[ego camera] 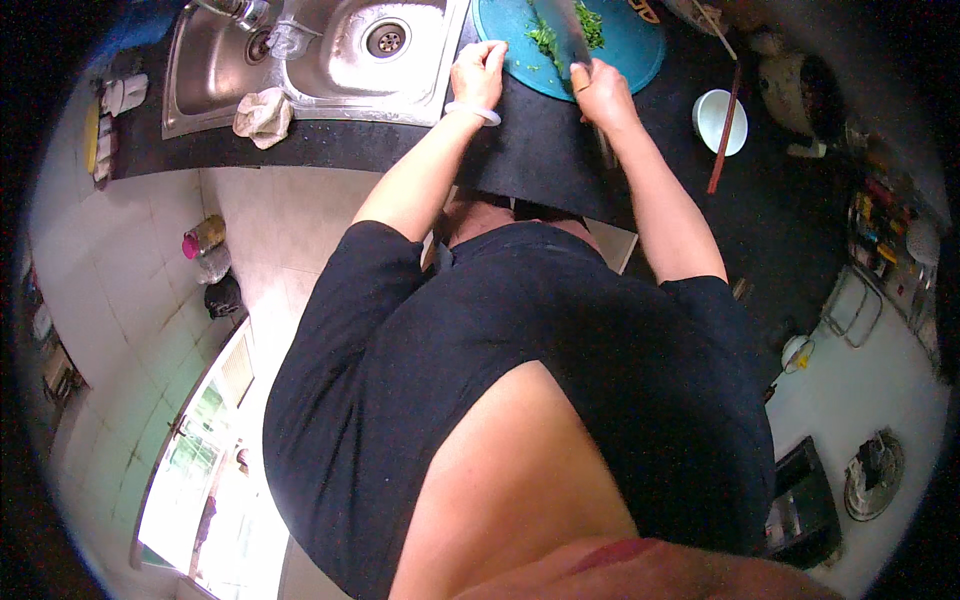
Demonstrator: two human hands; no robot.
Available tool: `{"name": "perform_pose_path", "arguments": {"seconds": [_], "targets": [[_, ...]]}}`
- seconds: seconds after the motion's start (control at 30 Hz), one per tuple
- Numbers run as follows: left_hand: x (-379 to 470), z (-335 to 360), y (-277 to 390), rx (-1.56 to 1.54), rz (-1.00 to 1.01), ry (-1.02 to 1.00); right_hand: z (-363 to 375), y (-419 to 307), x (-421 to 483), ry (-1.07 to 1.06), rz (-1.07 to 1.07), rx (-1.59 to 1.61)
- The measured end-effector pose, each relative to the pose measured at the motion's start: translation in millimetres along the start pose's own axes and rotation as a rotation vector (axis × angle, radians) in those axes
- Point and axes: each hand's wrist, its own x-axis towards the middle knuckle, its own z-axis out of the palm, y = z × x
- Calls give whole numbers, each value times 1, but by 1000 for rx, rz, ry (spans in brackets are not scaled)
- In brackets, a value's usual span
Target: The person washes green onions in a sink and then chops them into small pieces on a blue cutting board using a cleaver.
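Note:
My right hand [602, 93] is closed around the handle of a cleaver-like knife [564, 31], whose broad blade reaches up over a round blue-green cutting board [634, 52]. Chopped leafy greens [589, 28] lie on the board on both sides of the blade, with small bits scattered below. To the left, my left hand [478, 73] is raised at the board's left edge, thumb and fingertips brought together. Whether something small is between those fingertips cannot be told. A pale bangle [480, 113] circles the left wrist.
A double steel sink [442, 75] with a tap [244, 11] is at the left, a crumpled cloth [263, 118] on its front edge. Right of the board, a white bowl [709, 120] stands on the dark counter [540, 157], red-brown chopsticks [727, 135] across it.

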Motion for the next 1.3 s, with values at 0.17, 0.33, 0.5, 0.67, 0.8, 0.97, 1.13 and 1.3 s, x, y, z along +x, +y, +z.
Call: {"name": "perform_pose_path", "arguments": {"seconds": [0.17, 0.33, 0.5, 0.67, 0.8, 0.97, 1.13, 1.3], "targets": [[3, 12, 23, 7, 261, -104, -21, 9, -3, -99, 395, 771], [-10, 20, 55, 379, 611, -313, -28, 11, -9, -94, 431, 1049], [-11, 28, 65, 480, 757, -441, -32, 19, -11, -124, 427, 1162], [6, 38, 51, 470, 732, -474, -39, 21, -18, -166, 470, 1250], [25, 42, 47, 508, 590, -398, -42, 23, -24, -201, 462, 1267], [21, 43, 69, 429, 777, -456, -46, 25, -25, -163, 477, 1271], [22, 55, 60, 494, 648, -439, -48, 23, -25, -226, 449, 1251], [35, 50, 47, 482, 536, -347, -48, 28, -26, -191, 427, 1242]]}}
